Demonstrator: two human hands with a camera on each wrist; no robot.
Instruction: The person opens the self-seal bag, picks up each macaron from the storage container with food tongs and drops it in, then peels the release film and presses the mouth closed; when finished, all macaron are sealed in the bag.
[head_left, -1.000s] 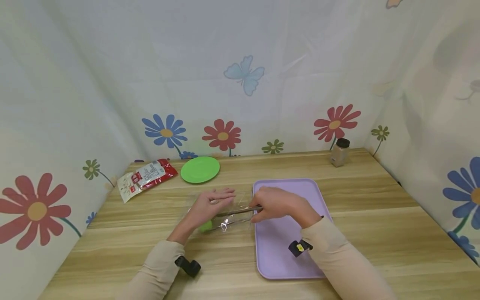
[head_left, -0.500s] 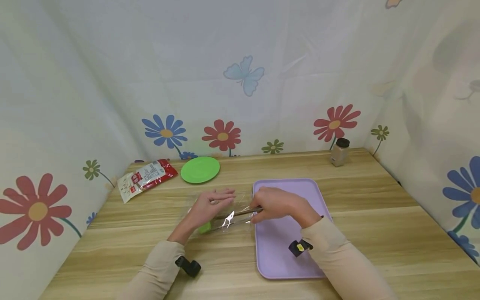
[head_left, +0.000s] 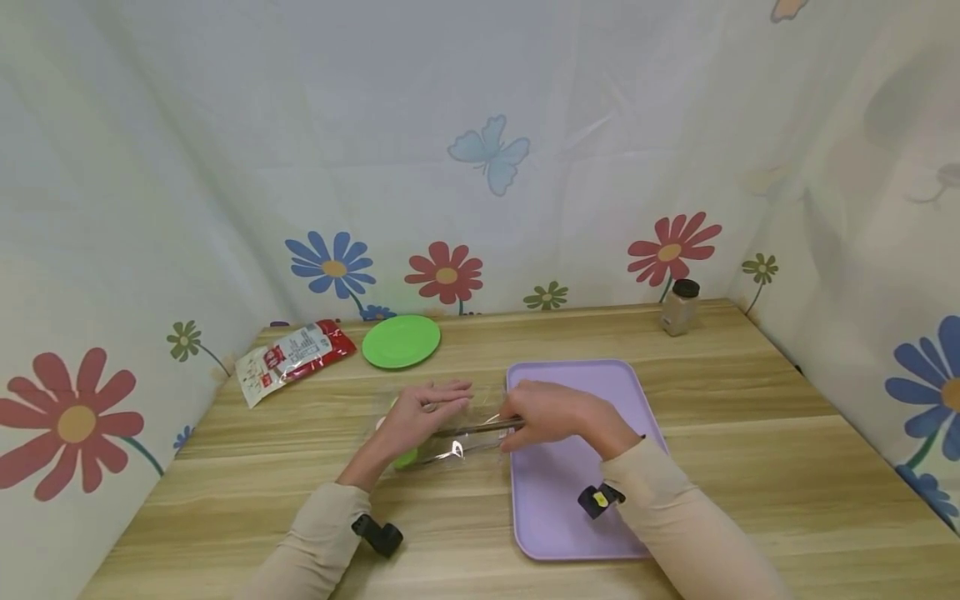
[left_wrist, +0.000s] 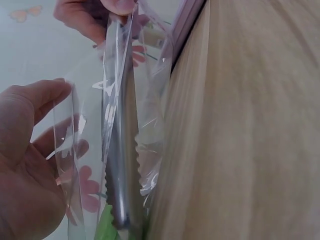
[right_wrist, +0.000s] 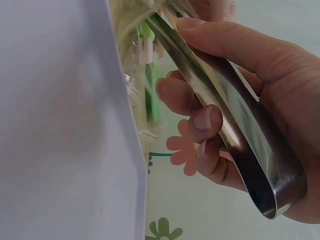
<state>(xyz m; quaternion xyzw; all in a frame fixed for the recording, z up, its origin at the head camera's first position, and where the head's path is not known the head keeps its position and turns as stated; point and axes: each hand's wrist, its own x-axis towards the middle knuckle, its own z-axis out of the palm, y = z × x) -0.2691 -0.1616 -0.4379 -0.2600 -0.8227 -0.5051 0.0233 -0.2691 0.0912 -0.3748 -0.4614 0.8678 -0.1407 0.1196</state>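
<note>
In the head view, the right hand grasps metal tongs just over the left edge of a purple tray. The tongs reach leftward, partly covered by a clear plastic bag beside the tray. The left hand is spread loosely over the bag, thumb and fingers apart. A green piece shows below it; what it is cannot be told. Farther back on the bench lie a red and white packet and a green plate, with a dark-capped jar upright at the right.

In the left wrist view, film runs in front of the tongs, whose edges are scalloped toward the tips. The left hand touches the film with relaxed fingers, some seen through it.

In the right wrist view, the right hand's thumb and curled fingers grip both arms of the tongs, leaving the bent end visible.
</note>
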